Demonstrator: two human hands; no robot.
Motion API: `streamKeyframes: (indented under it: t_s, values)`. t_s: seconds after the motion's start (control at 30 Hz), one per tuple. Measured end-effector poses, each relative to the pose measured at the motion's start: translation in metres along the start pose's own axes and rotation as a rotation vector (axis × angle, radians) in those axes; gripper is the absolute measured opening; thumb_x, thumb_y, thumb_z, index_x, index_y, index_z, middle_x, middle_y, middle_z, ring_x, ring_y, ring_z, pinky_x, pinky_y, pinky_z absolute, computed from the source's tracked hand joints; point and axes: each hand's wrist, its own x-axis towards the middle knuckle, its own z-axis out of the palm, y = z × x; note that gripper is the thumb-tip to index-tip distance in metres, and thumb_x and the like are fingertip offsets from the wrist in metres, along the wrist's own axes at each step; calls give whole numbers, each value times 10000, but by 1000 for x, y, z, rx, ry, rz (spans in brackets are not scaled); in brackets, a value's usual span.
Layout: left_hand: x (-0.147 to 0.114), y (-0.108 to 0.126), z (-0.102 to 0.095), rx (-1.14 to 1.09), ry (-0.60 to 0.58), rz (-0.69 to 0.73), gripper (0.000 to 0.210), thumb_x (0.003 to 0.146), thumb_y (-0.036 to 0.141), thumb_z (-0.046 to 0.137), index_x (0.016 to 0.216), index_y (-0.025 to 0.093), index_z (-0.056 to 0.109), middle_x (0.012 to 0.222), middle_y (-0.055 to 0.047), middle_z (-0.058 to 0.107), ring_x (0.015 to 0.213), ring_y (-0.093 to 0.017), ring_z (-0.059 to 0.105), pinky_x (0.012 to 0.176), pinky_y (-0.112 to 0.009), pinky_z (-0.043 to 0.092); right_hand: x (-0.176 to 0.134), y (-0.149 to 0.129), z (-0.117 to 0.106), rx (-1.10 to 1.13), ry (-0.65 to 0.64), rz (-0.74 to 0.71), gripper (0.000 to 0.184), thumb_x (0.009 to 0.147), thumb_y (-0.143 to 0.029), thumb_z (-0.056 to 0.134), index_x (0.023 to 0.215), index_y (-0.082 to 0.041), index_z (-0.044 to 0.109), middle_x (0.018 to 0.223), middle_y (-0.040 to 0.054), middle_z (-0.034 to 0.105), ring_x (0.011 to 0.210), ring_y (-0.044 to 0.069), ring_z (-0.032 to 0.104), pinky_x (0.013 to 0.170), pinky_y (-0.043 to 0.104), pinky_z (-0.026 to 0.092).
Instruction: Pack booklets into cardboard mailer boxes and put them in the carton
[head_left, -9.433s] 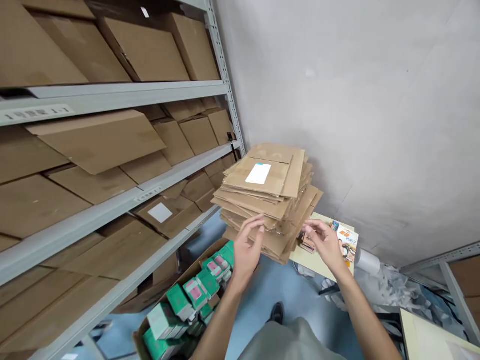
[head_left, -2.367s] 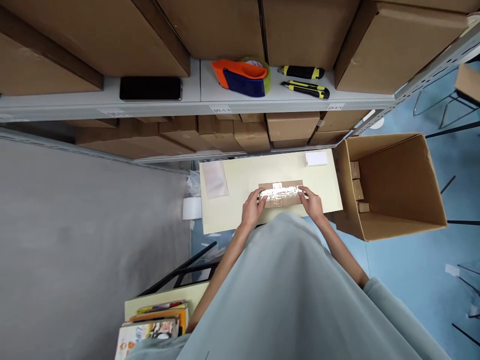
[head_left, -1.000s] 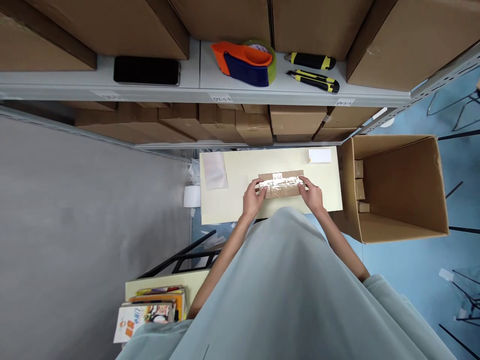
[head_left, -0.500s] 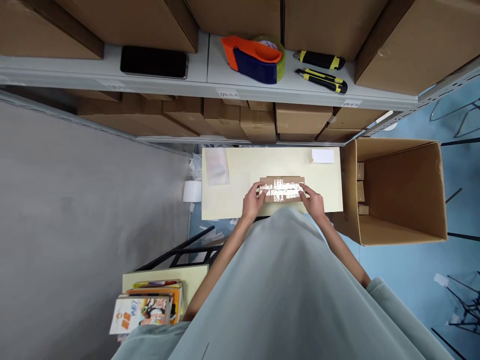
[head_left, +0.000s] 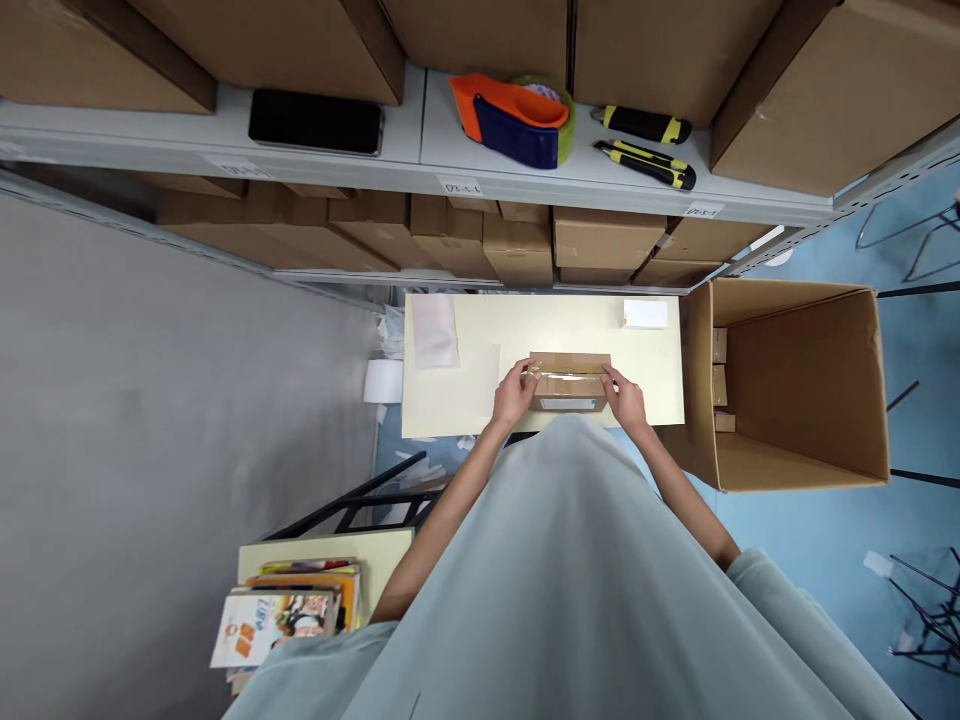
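Note:
Between my hands is a small brown cardboard box (head_left: 570, 386), with shiny clear tape across it and a white label on the side facing me. My left hand (head_left: 514, 390) grips its left end, thumb and fingers pinched at the edge. At the opposite end my right hand (head_left: 624, 396) holds the box the same way. The box is over the front part of a cream table (head_left: 480, 330); whether it rests fully on the top I cannot tell. Behind it lies a small white box (head_left: 645, 314), and a translucent plastic bag (head_left: 435, 332) is at the left.
A large open carton (head_left: 802, 385) with small boxes inside stands right of the table. Above, a shelf (head_left: 420, 140) holds a phone (head_left: 315, 122), an orange and blue tape dispenser (head_left: 517, 120) and two utility knives (head_left: 645, 145). Books (head_left: 281, 625) are stacked at lower left.
The box has tipped in my hands: its taped face has turned away from me and the labelled side now shows. The bright glare on the tape has faded. Both hands keep their hold.

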Motion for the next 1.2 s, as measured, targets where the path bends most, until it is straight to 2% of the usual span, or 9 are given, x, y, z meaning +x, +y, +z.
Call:
streamKeyframes:
  t_s: [0.13, 0.2, 0.3, 0.43, 0.53, 0.7, 0.83, 0.97, 1.2]
  values:
    - [-17, -23, 5, -101, -50, -76, 643, 976, 410, 706, 1581, 231, 584, 1446, -152, 757, 1231, -301, 761, 1088, -466, 594, -30, 12, 9, 109, -26, 3, 473, 1130, -473, 496, 1531, -303, 681, 1435, 70, 793, 930, 261, 839, 970, 426, 662]
    - [-26, -33, 7, -141, -85, -98, 648, 948, 415, 731, 1553, 213, 610, 1478, -167, 743, 1294, -313, 744, 1104, -478, 601, -42, 17, 13, 145, -40, -11, 466, 1118, -458, 517, 1528, -302, 674, 1432, 65, 793, 995, 258, 838, 978, 430, 674]
    - [-33, -41, 10, -169, -126, -107, 650, 938, 489, 735, 1513, 197, 647, 1455, -169, 757, 1269, -321, 760, 1078, -488, 625, -50, 23, 18, 166, -38, -49, 448, 1111, -425, 518, 1515, -314, 676, 1466, 51, 775, 1131, 256, 819, 1022, 449, 676]
    - [-24, -34, 11, -158, -121, -81, 650, 952, 525, 729, 1523, 224, 654, 1446, -137, 769, 1262, -316, 764, 1091, -471, 622, -37, 22, 16, 182, -20, -53, 463, 1107, -427, 510, 1521, -305, 677, 1521, 53, 744, 1210, 262, 798, 1054, 459, 674]
    - [-8, -23, 12, -131, -65, -56, 566, 996, 512, 695, 1488, 233, 679, 1413, -128, 785, 1229, -320, 781, 1081, -458, 617, -16, 18, 9, 177, 16, -58, 489, 1093, -432, 529, 1536, -283, 672, 1580, 67, 701, 1260, 277, 781, 1065, 445, 664]
    - [14, -12, 15, -57, -7, -64, 432, 1030, 439, 653, 1412, 245, 708, 1309, -118, 821, 1177, -331, 796, 1034, -452, 615, 12, 12, -1, 114, -42, -72, 508, 1088, -396, 518, 1568, -293, 646, 1448, 66, 782, 990, 275, 827, 1039, 472, 640]
    - [16, -13, 16, -50, -6, -57, 398, 1025, 387, 636, 1388, 241, 708, 1288, -120, 821, 1159, -315, 794, 1038, -439, 608, 18, 10, -4, 71, -74, -56, 497, 1080, -388, 541, 1560, -316, 648, 1361, 55, 817, 975, 284, 820, 1029, 468, 620]
    - [16, -15, 15, -64, -9, -45, 403, 1020, 414, 646, 1374, 235, 716, 1234, -117, 830, 1118, -302, 797, 1020, -424, 612, 20, 11, -2, 97, -58, -65, 444, 1099, -444, 532, 1494, -295, 670, 1328, 70, 817, 1088, 298, 803, 994, 435, 620]
    - [28, -14, 7, -40, -35, -69, 433, 1007, 406, 658, 1403, 235, 706, 1333, -104, 823, 1169, -305, 790, 1055, -424, 606, 24, 15, 6, 136, -46, -117, 413, 1090, -424, 536, 1442, -237, 644, 1465, 136, 716, 1056, 273, 765, 988, 434, 620]
